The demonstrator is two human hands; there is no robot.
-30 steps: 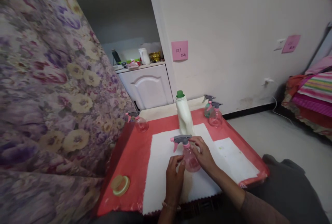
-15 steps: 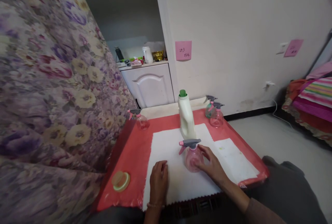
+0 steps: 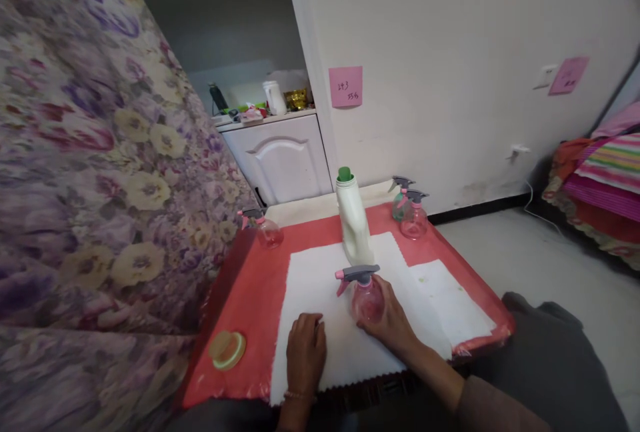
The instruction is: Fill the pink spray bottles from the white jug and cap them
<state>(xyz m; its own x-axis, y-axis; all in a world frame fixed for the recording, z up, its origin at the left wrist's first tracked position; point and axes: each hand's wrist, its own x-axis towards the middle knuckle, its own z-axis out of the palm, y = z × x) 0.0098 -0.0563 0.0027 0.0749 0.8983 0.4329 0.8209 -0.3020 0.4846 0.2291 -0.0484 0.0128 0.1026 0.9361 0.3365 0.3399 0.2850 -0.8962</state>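
Note:
A clear pink spray bottle point(image 3: 367, 300) with a grey and pink trigger head stands on the white cloth point(image 3: 320, 272). My right hand point(image 3: 393, 322) is wrapped round the bottle's right side. My left hand point(image 3: 306, 349) rests on the cloth to the left, holding nothing, its fingers loosely bent and lying on the surface. Behind the spray bottle stands a tall pale green jug point(image 3: 355, 222) with a green piece in its open neck.
A pink spray bottle point(image 3: 270, 233) stands back left. Another pink spray bottle point(image 3: 414, 222) and a green spray bottle point(image 3: 399, 207) are back right. A round brown and pale green object point(image 3: 227, 350) lies front left on the red table cover point(image 3: 250, 299). A floral curtain point(image 3: 125, 219) hangs left.
The view has shifted slightly. My right hand has closed further round the spray bottle, its fingers now behind and below it. My left hand stays on the cloth.

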